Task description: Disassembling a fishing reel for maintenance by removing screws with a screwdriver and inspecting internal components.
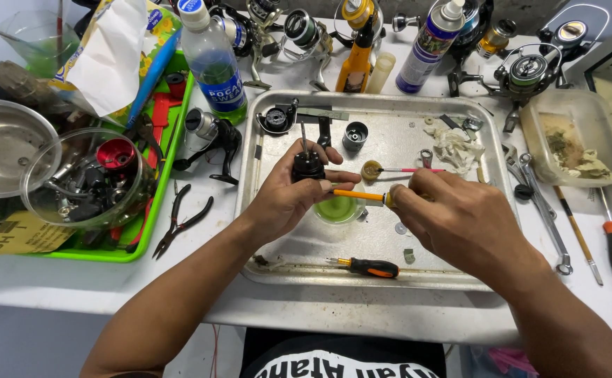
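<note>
Over a dented metal tray (460, 276), the left hand (285, 199) is wrapped around a black, rounded reel part (308, 166) with a thin steel shaft standing up. The right hand (453, 213) pinches a slim orange brush (358, 195), its tip touching the part, above a small green cup (337, 208).

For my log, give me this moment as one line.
left hand: holds black reel part | right hand: orange tool to part | over metal tray

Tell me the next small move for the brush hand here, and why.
Probably ease the orange-handled tool in the right hand further left into the black reel part that the left hand holds over the metal tray: its tip already points at the part's lower side.
</note>
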